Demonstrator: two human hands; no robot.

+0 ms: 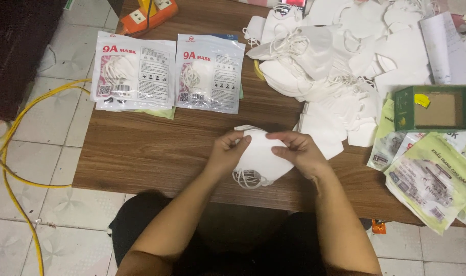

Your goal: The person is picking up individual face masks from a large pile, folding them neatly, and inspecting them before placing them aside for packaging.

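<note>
Both my hands hold one white folded face mask [260, 156] just above the near part of the brown wooden table [141, 148]. My left hand [227, 152] grips its left edge, and my right hand [297, 152] pinches its top right edge. The mask's white ear loops [247, 178] hang below it, between my wrists. A big loose pile of white masks [335, 56] lies beyond my right hand.
Two stacks of packed masks in clear-and-white bags [133, 71] [210, 74] lie at the table's far left. A green cardboard box [436, 108] and green-printed empty bags [432, 176] are at the right. An orange power strip [148, 14] and a yellow cable [18, 153] are on the left.
</note>
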